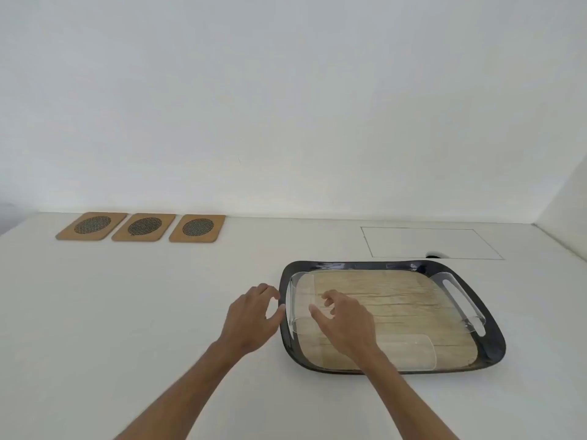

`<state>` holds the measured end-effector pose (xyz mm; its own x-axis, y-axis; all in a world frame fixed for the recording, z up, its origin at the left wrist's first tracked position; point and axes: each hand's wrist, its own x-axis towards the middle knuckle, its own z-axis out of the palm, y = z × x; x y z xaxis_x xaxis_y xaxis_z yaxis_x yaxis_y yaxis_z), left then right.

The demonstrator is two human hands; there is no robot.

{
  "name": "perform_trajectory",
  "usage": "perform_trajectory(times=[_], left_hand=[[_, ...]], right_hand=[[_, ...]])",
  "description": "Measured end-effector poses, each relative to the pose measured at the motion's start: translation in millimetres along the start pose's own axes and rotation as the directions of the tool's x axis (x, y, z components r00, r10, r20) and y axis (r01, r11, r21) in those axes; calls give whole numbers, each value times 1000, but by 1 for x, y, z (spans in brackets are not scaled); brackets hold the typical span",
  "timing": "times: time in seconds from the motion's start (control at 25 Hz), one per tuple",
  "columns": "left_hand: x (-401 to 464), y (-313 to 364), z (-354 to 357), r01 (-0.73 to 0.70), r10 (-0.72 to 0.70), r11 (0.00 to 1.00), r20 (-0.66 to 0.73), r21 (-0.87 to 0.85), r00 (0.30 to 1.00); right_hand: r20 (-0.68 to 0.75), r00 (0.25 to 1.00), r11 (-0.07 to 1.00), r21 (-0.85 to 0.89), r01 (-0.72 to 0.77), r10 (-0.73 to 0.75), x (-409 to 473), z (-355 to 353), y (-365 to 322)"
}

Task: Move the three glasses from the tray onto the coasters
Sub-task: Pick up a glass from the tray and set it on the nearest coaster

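1. Both hands reached forward in the head view, fingers spread and curled, gripping nothing. Left hand (254, 315) hovered over the bare counter (143, 312) just outside the left rim of the tray (489, 354); right hand (344, 322) hung over the tray's wooden floor.
2. Nothing looked done: all three coasters (144, 227) sat bare in a row by the far wall, well apart from the tray.
3. Three clear glasses seemed to lie on their sides in the tray: the left glass (300, 300) between the two hands, the near glass (413, 352) by the right wrist, the right glass (467, 300) by the far handle slot.
4. Left glass was probably the first target; whether a fingertip touched it, I could not tell.
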<state>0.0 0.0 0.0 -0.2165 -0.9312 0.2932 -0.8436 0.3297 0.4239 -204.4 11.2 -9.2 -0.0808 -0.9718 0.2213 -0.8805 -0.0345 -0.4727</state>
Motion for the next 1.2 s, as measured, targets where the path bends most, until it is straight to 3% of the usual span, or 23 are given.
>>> perform_trajectory(times=[0.32, 0.56, 0.8, 1.0, 1.2], left_hand=[[4, -1, 29, -65, 69, 997, 122, -29, 990], [6, -1, 37, -117, 115, 993, 191, 2, 975], [10, 2, 35, -129, 138, 990, 227, -51, 964], [29, 8, 23, -189, 218, 971, 218, -145, 951], [55, 26, 7, -260, 275, 960, 167, -104, 947]], right_hand=[[133, 984, 992, -36, -118, 121, 5, 26, -11], [125, 967, 974, -89, -210, 220, 10, 34, -18], [93, 962, 965, 32, -259, 255, 10, 26, -20], [71, 965, 960, 108, -257, 250, 21, -12, -18], [108, 980, 972, 151, -180, 164, 32, -59, -25]])
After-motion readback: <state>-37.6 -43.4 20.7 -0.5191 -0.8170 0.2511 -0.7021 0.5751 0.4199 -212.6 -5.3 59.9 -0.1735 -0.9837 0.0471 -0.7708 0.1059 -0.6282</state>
